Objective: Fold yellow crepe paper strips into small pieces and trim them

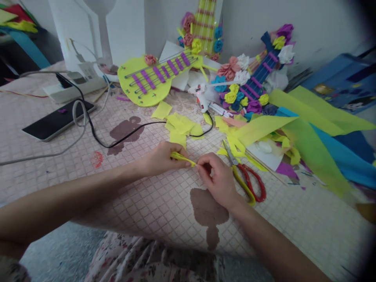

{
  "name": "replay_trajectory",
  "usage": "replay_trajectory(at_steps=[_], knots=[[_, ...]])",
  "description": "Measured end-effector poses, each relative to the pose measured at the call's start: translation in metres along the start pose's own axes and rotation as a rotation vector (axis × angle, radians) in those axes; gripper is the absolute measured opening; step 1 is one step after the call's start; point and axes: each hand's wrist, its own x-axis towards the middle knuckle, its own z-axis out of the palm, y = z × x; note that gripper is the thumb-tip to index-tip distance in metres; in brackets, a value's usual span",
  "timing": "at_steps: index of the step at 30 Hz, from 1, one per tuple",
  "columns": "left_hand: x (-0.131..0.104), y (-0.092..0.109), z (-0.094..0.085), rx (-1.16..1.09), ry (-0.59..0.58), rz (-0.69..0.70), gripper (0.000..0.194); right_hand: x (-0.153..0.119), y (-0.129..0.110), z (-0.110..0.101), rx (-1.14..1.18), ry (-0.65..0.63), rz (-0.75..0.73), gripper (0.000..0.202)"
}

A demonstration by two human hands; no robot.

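A narrow folded strip of yellow paper (182, 157) stretches between my two hands above the tablecloth. My left hand (164, 157) pinches its wider part. At its thin right end, the fingertips of my right hand (216, 174) are pressed together on the tip. Yellow paper squares (181, 124) lie scattered just beyond my hands. Scissors (246, 176) with one red and one yellow handle rest right of my right hand, blades partly apart. A white glue gun (202, 98) stands behind the squares.
A yellow paper guitar (149, 82), another yellow one (205, 23) and a blue one (255, 82) with paper flowers are at the back. A phone (58, 117), a power strip (76, 86) and cables lie left. Green and blue sheets (317, 145) spread right.
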Motion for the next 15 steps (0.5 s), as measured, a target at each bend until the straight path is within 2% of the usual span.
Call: replay_trajectory(at_steps=[3, 5, 9, 15], knots=[[0.001, 0.0, 0.002, -0.088, -0.001, -0.074, 0.018, 0.001, -0.001, 0.002, 0.241, 0.035, 0.157, 0.021], [0.0, -0.001, 0.004, -0.108, 0.009, -0.081, 0.019, 0.003, -0.001, 0.004, 0.391, 0.001, 0.233, 0.028], [-0.004, -0.001, 0.007, -0.102, 0.04, -0.03, 0.017, 0.005, -0.006, 0.008, 0.484, -0.07, 0.289, 0.013], [-0.007, -0.001, 0.005, -0.254, 0.029, -0.061, 0.015, 0.007, -0.01, 0.008, 0.478, -0.053, 0.296, 0.012]])
